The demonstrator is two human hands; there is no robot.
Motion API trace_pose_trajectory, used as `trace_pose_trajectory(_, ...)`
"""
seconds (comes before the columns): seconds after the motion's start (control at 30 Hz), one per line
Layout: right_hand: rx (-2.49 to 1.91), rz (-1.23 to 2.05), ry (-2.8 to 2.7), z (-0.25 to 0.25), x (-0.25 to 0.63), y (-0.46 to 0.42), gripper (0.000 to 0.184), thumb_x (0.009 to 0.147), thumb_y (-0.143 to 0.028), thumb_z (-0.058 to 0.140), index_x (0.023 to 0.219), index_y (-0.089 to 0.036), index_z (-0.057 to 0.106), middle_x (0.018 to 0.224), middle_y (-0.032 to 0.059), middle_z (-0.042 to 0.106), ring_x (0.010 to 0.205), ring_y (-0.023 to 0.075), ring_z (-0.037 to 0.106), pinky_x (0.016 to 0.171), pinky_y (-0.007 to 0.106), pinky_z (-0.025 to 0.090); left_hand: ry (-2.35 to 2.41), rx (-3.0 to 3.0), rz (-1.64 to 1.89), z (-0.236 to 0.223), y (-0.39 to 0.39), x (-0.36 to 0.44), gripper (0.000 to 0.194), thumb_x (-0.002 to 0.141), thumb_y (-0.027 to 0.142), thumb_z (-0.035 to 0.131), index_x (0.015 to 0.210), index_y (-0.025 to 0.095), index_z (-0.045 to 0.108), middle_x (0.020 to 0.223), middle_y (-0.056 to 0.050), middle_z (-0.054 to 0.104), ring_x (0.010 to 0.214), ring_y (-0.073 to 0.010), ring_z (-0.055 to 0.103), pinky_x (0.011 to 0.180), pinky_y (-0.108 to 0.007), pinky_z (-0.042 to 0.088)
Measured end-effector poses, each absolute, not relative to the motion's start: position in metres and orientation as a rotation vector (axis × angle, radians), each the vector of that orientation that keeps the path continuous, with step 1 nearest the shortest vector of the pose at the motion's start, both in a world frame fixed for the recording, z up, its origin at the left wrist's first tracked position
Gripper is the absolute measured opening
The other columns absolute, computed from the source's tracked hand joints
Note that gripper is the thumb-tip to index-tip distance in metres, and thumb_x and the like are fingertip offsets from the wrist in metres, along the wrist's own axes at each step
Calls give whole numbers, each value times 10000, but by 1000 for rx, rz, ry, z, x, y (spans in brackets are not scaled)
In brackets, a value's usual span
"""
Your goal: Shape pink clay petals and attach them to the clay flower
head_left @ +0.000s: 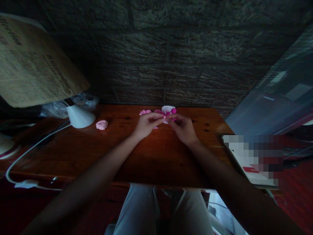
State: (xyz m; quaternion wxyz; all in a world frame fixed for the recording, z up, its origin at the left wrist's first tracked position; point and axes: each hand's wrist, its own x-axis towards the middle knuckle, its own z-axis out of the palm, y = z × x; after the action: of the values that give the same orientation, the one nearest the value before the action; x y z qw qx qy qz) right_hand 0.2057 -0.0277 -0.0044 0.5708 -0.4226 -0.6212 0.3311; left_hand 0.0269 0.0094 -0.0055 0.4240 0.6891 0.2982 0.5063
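My left hand [147, 124] and my right hand [184, 128] meet over the far middle of the wooden table. Between their fingertips, both pinch a small pink piece [164, 117], too small to make out further. Just behind the left fingers lies a pink petalled piece [144, 112], partly covered by them. Beyond the right fingers is a white rounded piece [168, 109] with a magenta ball [173, 111] beside it. Other pink bits around there are largely hidden by my hands. A crumpled pale pink lump [101, 124] sits apart on the left.
On the left stands a lamp with a white base [79, 116] and a newsprint shade [41, 62]; its white cord [29, 148] hangs over the front edge. A dark brick wall [151, 55] closes the back. A flat white item [239, 153], partly blurred out, lies at the right edge.
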Motion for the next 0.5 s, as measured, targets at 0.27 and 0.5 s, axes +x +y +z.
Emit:
trace_pose_trajectory(0.27, -925, 860, -1466, -3, 203, -30, 260, 816, -469, 757, 916, -229, 760, 971, 44, 769, 878, 192, 696, 738, 319, 560, 704, 1537, 1245, -6, 11, 27, 220, 745, 337, 855, 892, 188, 791, 1008, -69, 789, 876, -169, 735, 707, -272, 615)
trace_pose_trajectory(0.5, -964, 840, -1477, -11, 205, -25, 253, 797, -452, 777, 890, -218, 749, 908, 41, 769, 766, 167, 677, 717, 318, 535, 683, 1564, 1241, -4, 12, 27, 280, 752, 307, 851, 989, 188, 763, 1104, -93, 778, 1011, -207, 735, 833, -340, 623)
